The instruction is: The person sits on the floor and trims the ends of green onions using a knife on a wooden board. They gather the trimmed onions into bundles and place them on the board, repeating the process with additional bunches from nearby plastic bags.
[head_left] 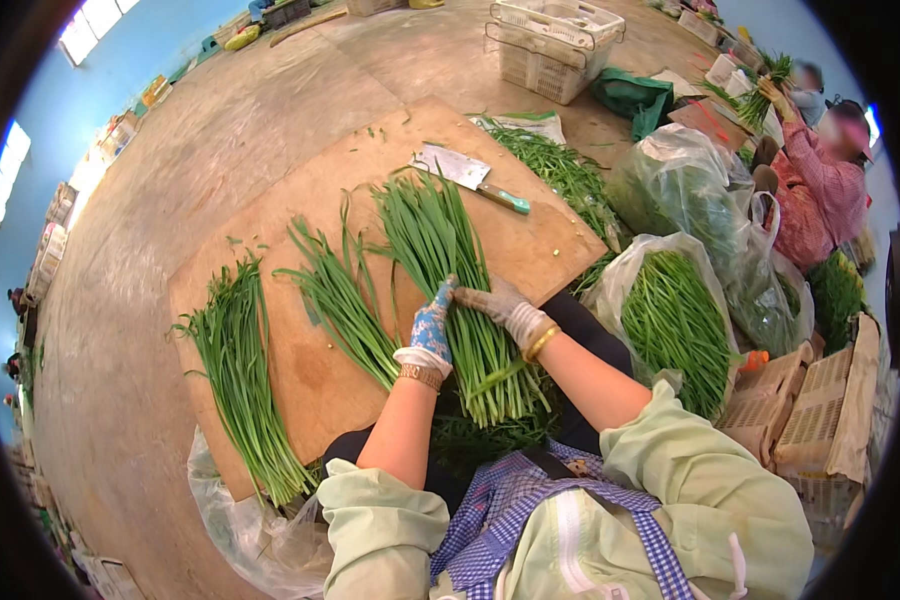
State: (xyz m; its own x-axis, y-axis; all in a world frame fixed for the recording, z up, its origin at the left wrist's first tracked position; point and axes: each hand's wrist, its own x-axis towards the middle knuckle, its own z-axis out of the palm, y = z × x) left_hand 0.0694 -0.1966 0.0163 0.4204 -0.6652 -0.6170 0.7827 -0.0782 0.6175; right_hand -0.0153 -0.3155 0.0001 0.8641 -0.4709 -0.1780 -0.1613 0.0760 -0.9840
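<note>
A thick bundle of garlic chives [432, 225] lies across the near right part of a wooden board [300, 200], its pale cut ends hanging past the board's edge over my lap. Closed around its left side is my left hand [431, 332], in a blue patterned glove. From the right, my right hand [502, 307], in a greyish glove, grips the same bundle; the fingertips of both hands meet on top. Further left lie a thinner bunch of chives [345, 305] and a larger bunch [235, 385]. A cleaver [455, 166] with a green handle rests flat beyond the held bundle.
Loose greens [560, 175] lie along the board's right side. Clear bags of greens [675, 325] stand at my right, near plastic baskets [810, 415]. White crates [545, 60] stand beyond the board. A co-worker [820, 195] at far right holds up greens [767, 95].
</note>
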